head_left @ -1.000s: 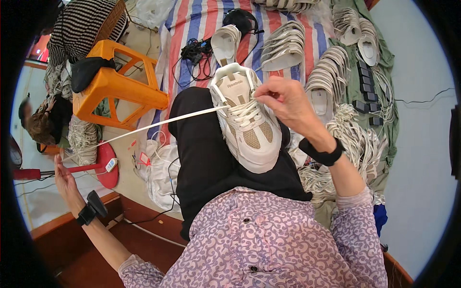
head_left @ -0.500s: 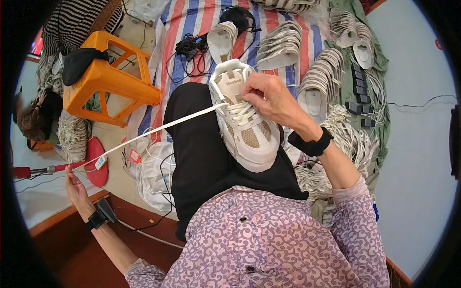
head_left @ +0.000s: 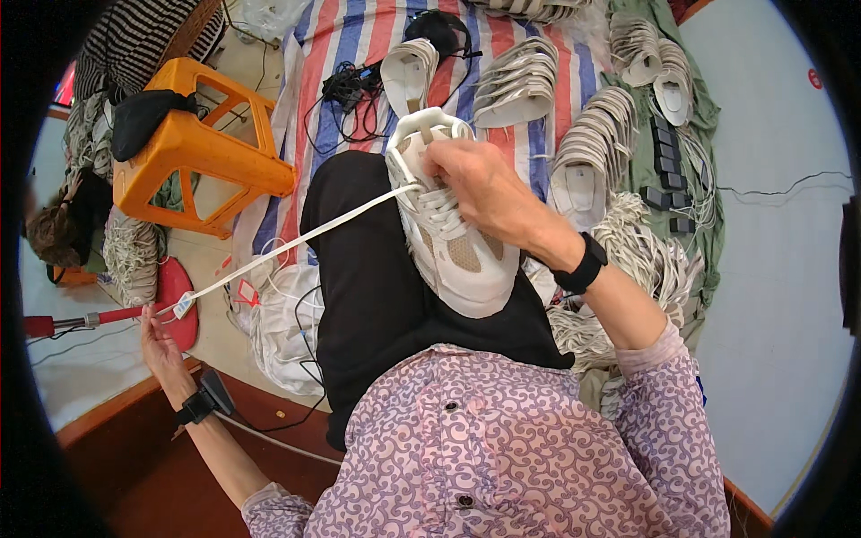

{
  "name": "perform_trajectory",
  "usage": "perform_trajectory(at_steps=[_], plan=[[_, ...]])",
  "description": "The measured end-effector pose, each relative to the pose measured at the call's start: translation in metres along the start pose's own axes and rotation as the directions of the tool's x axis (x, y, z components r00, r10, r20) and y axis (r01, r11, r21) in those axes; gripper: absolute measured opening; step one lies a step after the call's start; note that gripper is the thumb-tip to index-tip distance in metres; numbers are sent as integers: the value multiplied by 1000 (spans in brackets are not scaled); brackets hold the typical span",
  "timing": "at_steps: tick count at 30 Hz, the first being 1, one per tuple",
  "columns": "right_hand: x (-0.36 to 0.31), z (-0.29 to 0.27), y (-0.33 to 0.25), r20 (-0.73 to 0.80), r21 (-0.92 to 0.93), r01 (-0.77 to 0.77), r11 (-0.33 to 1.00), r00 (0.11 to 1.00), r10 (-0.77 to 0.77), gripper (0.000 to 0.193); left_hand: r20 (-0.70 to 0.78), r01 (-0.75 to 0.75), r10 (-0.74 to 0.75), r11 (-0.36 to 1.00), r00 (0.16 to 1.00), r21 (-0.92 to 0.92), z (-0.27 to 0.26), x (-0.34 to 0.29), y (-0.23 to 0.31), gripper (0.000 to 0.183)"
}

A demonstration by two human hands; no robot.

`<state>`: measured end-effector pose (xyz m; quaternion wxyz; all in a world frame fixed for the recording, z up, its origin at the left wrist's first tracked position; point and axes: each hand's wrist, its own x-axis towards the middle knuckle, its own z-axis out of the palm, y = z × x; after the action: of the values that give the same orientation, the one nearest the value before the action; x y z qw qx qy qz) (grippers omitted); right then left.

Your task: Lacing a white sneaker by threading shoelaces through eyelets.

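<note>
A white and beige sneaker point(head_left: 466, 287) rests on my lap, toe toward me, its upper part laced. From its left eyelet edge a white shoelace point(head_left: 309, 235) stretches down to the far left, with a small white tag point(head_left: 185, 305) near its end. There my left hand point(head_left: 163, 350) pinches the lace end between thumb and fingers. My right hand point(head_left: 480, 188) lies over the sneaker's tongue and upper lacing, fingers curled inward. Its fingertips are hidden, so what they grip cannot be made out.
An orange plastic stool point(head_left: 157, 184) stands at left, a dark cloth on it. Rows of nested white shoe uppers point(head_left: 592, 148) lie on the striped sheet point(head_left: 359, 22). Bundled laces point(head_left: 650, 260) lie right of my lap, near black devices point(head_left: 665, 161). A red pole point(head_left: 126, 314) crosses far left.
My left hand has come slightly right and inward, and the lace now sags a little. My right hand has shifted left over the tongue, covering more of it.
</note>
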<state>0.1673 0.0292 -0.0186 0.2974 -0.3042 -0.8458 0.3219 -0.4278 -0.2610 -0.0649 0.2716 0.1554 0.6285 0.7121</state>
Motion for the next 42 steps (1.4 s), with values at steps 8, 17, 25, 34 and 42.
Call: perform_trajectory(at_steps=[8, 17, 25, 34, 42], plan=[[-8, -10, -8, -84, -21, 44, 999, 995, -46, 10, -88, -8, 10, 1000, 996, 21, 38, -19, -4, 36], [-3, -2, -7, 122, -367, 308, 878, 951, -283, 13, 85, 79, -90, 989, 992, 126, 187, -95, -28, 31], [2, 11, -11, -49, -242, 276, 930, 954, -296, 15, 558, 232, -322, 946, 765, 229, 310, -175, -26, 27], [-14, 59, -274, -302, 934, 209, -289, 894, -331, 25, 741, 529, -560, 783, 370, 327, 396, -227, -28, 58], [-38, 50, -117, -88, 441, 355, 824, 931, -354, 13, 697, 635, -620, 710, 360, 304, 404, -228, -35, 33]])
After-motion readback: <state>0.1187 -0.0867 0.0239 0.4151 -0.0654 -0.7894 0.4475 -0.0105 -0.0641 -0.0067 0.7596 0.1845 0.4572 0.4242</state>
